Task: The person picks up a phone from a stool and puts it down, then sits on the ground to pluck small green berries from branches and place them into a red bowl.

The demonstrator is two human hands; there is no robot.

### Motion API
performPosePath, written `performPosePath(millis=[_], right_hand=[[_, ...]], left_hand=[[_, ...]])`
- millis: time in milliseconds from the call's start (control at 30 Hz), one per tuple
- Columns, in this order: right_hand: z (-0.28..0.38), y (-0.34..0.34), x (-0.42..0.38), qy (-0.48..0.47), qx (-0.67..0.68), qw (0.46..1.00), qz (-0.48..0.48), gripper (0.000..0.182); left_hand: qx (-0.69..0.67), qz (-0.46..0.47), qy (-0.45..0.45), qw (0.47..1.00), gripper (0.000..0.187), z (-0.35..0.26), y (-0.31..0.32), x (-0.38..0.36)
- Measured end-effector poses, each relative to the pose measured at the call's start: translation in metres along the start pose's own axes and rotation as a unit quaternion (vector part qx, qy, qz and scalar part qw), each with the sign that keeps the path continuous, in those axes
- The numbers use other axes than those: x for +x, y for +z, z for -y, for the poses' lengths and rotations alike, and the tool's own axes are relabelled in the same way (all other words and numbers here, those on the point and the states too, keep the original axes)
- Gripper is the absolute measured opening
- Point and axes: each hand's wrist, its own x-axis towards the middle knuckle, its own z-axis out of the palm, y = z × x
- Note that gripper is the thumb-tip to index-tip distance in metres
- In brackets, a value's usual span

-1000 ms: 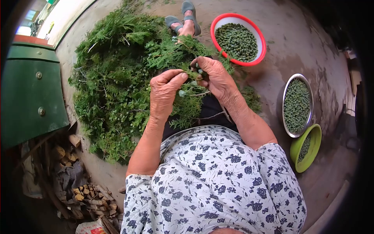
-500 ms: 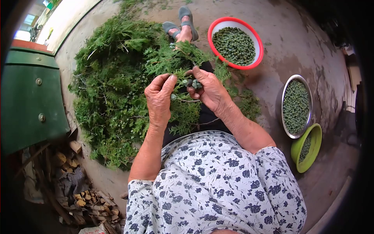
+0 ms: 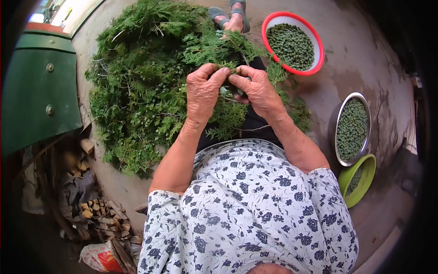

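Observation:
A green leafy sprig (image 3: 219, 50) with small green seed cones lies across my lap. My left hand (image 3: 204, 91) and my right hand (image 3: 256, 89) meet over it, fingertips pinched together on the sprig and its cones. A big heap of the same green branches (image 3: 137, 82) covers the ground to the left. A red-rimmed bowl (image 3: 319, 59) full of picked green cones stands at the upper right, beyond my right hand.
A steel bowl (image 3: 338, 123) of green cones and a lime-green bowl (image 3: 367, 185) stand on the concrete at right. A green metal box (image 3: 36, 91) is at left, with chopped firewood (image 3: 96, 210) below it. My sandalled feet (image 3: 232, 13) show at top.
Both hands have come together on the sprig; the left hand moved right to meet the right one. The view has shifted slightly.

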Motion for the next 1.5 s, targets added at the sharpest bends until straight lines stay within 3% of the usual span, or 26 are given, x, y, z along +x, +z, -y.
performPosePath(millis=[33, 200, 400, 467, 600, 667, 733, 833, 867, 900, 1067, 1167, 1267, 1400, 1500], right_hand=[[-0.001, -0.004, 0.001, 0.000, -0.002, 1.000, 0.003, 0.020], [-0.002, -0.009, 0.003, 0.051, 0.176, 0.980, 0.074, 0.019], [0.006, -0.013, -0.008, 0.065, 0.135, 0.981, 0.122, 0.018], [0.007, -0.005, -0.011, 0.060, 0.113, 0.988, 0.081, 0.017], [0.008, 0.013, -0.012, -0.119, -0.109, 0.987, -0.011, 0.022], [0.002, 0.019, -0.006, -0.281, -0.288, 0.914, -0.046, 0.033], [-0.002, 0.019, -0.005, -0.259, -0.293, 0.920, -0.026, 0.031], [-0.005, 0.014, -0.002, -0.245, -0.258, 0.935, -0.018, 0.022], [0.000, 0.011, -0.004, -0.115, -0.119, 0.985, 0.038, 0.019], [0.003, 0.007, -0.006, 0.019, 0.026, 0.995, 0.093, 0.016], [-0.002, -0.018, -0.011, 0.034, 0.129, 0.990, 0.054, 0.017], [-0.009, -0.047, -0.001, 0.020, 0.298, 0.954, 0.004, 0.017], [-0.002, -0.059, -0.001, -0.016, 0.331, 0.941, -0.067, 0.025], [-0.010, -0.075, 0.009, -0.023, 0.406, 0.913, -0.045, 0.041], [-0.008, -0.081, 0.011, -0.034, 0.411, 0.907, -0.086, 0.049]], left_hand=[[-0.069, -0.002, -0.034, 0.997, 0.012, -0.001, 0.001, 0.000], [-0.111, -0.022, -0.068, 0.991, 0.011, -0.003, 0.007, 0.001], [-0.125, -0.055, -0.068, 0.988, 0.013, -0.005, -0.002, 0.006], [-0.104, -0.072, -0.062, 0.990, 0.013, -0.002, -0.004, 0.009], [-0.072, -0.103, -0.026, 0.992, 0.018, 0.004, 0.004, 0.005], [-0.066, -0.097, -0.003, 0.993, 0.020, 0.001, 0.012, 0.003], [-0.082, -0.120, -0.032, 0.989, 0.022, -0.007, 0.014, -0.002], [-0.069, -0.088, -0.035, 0.993, 0.020, 0.004, 0.006, -0.001], [-0.055, -0.071, -0.045, 0.995, 0.020, 0.006, 0.004, 0.000], [-0.082, -0.064, -0.055, 0.993, 0.016, 0.006, 0.003, -0.001], [-0.078, -0.105, -0.051, 0.990, 0.011, 0.004, -0.012, 0.007], [-0.181, -0.126, -0.080, 0.972, 0.025, 0.006, -0.010, 0.010], [-0.212, -0.096, -0.078, 0.969, 0.047, 0.017, -0.015, 0.013], [-0.165, -0.107, -0.056, 0.979, 0.055, 0.017, -0.012, 0.012], [-0.090, -0.100, -0.063, 0.989, 0.063, 0.023, -0.018, 0.009]])
